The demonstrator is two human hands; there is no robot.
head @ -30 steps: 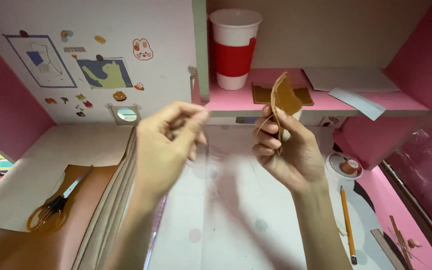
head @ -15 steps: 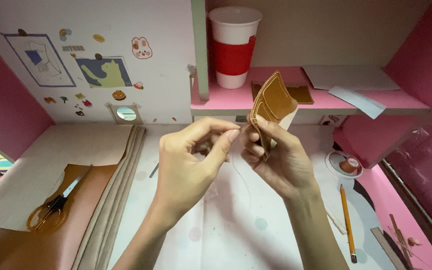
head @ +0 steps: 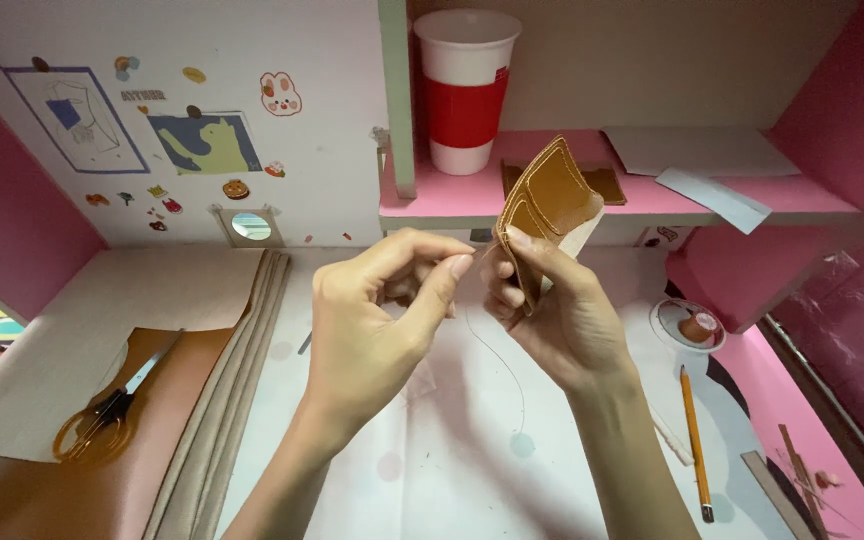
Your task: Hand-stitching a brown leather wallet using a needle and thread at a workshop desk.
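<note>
A small tan leather piece (head: 550,205), folded and edged with pale stitching, is held upright above the white work surface (head: 472,450) in the right hand (head: 557,310), its fingers closed narrowly around the lower edge. The left hand (head: 377,320) is set just beside it, thumb and forefinger pinched together on a thin thread (head: 507,365) that hangs in a loose curve. Amber-handled scissors (head: 102,420) are laid on a smooth brown leather sheet (head: 82,500) at the left. A red-banded white cup (head: 465,90) stands on the pink shelf (head: 642,200).

Right hand (head: 552,310) gripping tan leather piece (head: 549,195), left hand (head: 377,320) pinching thread (head: 502,365).
</note>
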